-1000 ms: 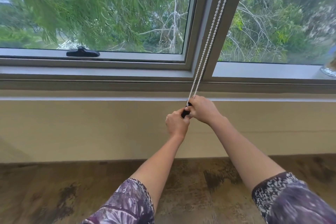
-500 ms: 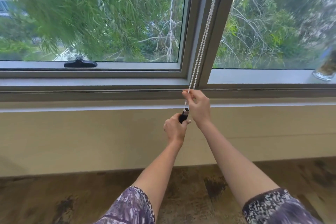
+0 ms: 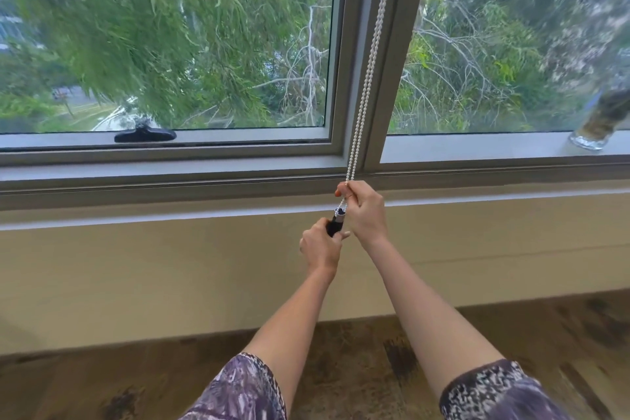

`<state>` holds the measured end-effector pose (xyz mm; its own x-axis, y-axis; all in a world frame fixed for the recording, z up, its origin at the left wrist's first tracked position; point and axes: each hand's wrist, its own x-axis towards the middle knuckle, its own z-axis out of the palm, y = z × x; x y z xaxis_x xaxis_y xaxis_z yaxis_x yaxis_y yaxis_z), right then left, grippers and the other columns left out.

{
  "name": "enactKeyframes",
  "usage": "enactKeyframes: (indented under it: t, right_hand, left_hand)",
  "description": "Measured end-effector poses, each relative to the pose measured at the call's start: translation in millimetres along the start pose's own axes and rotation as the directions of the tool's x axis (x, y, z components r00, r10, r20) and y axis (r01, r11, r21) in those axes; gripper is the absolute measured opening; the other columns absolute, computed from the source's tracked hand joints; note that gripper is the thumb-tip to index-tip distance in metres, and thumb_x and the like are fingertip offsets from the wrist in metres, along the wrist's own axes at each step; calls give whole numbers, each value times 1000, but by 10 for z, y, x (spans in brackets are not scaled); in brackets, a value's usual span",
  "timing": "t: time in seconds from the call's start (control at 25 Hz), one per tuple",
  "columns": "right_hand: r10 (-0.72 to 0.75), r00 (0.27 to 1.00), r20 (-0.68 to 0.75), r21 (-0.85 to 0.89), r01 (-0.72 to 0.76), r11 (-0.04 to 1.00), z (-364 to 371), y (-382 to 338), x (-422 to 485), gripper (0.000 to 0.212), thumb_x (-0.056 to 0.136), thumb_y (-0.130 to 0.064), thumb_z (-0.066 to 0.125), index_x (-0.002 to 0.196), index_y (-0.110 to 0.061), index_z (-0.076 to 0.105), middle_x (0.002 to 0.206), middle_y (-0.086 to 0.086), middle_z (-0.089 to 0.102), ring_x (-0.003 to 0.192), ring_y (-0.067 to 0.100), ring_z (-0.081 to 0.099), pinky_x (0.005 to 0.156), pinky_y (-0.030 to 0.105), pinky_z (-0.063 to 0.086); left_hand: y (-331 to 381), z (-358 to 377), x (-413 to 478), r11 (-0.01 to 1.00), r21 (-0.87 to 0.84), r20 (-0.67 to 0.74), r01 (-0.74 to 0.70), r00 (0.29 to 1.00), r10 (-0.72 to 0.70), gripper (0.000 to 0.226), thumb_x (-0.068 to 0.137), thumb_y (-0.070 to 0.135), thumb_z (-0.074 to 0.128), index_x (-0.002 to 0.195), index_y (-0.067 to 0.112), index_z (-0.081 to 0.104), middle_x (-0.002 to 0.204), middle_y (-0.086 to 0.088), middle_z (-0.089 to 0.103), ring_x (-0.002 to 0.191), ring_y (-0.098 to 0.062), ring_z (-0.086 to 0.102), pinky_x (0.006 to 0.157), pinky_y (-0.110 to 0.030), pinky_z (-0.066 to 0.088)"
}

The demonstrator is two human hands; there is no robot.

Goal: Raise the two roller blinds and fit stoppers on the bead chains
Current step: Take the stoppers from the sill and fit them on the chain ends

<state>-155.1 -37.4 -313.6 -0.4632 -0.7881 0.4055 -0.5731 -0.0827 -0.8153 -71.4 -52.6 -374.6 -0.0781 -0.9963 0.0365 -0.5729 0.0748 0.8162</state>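
A white bead chain [image 3: 369, 65] hangs as a double strand down the grey window post. My right hand [image 3: 364, 211] pinches both strands just below the sill edge. Directly beneath, my left hand [image 3: 320, 245] is shut on a small black stopper [image 3: 335, 223] with a pale top, and the chain's lower end runs into it. The two hands touch each other. No blind fabric shows in the window panes.
A black window latch [image 3: 145, 135] sits on the lower frame of the left pane. A glass jar [image 3: 598, 123] with dark contents stands on the sill at far right. Below the sill is a cream wall [image 3: 136, 283], then brown patterned floor [image 3: 119, 385].
My right hand has slid up the chain, away from the stopper, which now shows between the hands. The two strands have drawn closer together. The view has tilted slightly downward.
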Motion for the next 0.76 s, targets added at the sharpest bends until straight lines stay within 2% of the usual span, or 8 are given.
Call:
enactKeyframes:
  t: [0.12, 0.28, 0.4, 0.48, 0.6, 0.68, 0.76]
  right_hand:
    - [-10, 1000, -8, -15, 10, 1000, -22, 25, -5, 25, 95, -19, 52, 76, -10, 66, 80, -1, 67, 67, 11, 56, 63, 25, 42]
    - [30, 999, 15, -32, -30, 999, -37, 23, 15, 27, 97, -21, 50, 79, -8, 66, 83, 3, 70, 83, 22, 63, 73, 34, 49]
    - [44, 998, 36, -21, -43, 999, -39, -11, -25, 27, 97, -21, 50, 78, -11, 66, 83, -1, 69, 80, 20, 62, 70, 30, 47]
    - [59, 997, 43, -11, -59, 998, -45, -26, -42, 26, 96, -20, 51, 79, -10, 67, 83, -5, 67, 77, 18, 61, 66, 25, 44]
    - [79, 995, 52, 3, -79, 997, -73, -70, -53, 23, 95, -20, 54, 86, -7, 70, 91, 0, 69, 84, 18, 61, 75, 29, 45]
    - [104, 992, 77, 8, -105, 994, -123, -90, -25, 23, 94, -21, 57, 95, -4, 72, 104, 7, 69, 96, 20, 61, 87, 30, 46]
    - [122, 987, 106, 28, -125, 992, -198, -117, -16, 23, 92, -23, 60, 99, -6, 74, 113, 9, 68, 103, 17, 59, 93, 21, 41]
  left_hand:
    - [6, -14, 2, 1000, 0, -1, 0, 1000, 0, 31, 74, 43, 76, 96, 22, 71, 94, -6, 77, 93, -33, 68, 75, -36, 51]
    - [16, -13, -1, 1000, 11, 14, 6, 1000, -6, 29, 75, 41, 76, 97, 22, 71, 96, -6, 76, 94, -34, 68, 73, -36, 50]
    - [38, -32, -3, 1000, 26, 67, -7, 998, 5, 30, 77, 37, 74, 103, 22, 69, 103, -5, 75, 100, -33, 67, 77, -36, 50]
    - [90, -78, 2, 999, 16, 126, -38, 991, 36, 37, 78, 33, 72, 113, 22, 66, 115, -4, 72, 110, -30, 64, 85, -36, 49]
    - [220, -275, 25, 983, -141, 180, -116, 974, 141, 51, 79, 16, 66, 129, 19, 59, 128, -4, 66, 122, -22, 59, 101, -35, 47]
    - [310, -443, 92, 945, -282, 125, -166, 970, 208, 48, 78, 2, 57, 125, 13, 63, 120, -5, 70, 117, -19, 63, 101, -33, 49]
    - [405, -608, 158, 918, -348, 70, -190, 971, 227, 41, 80, -3, 54, 119, 8, 66, 113, -7, 73, 109, -18, 67, 99, -35, 51]
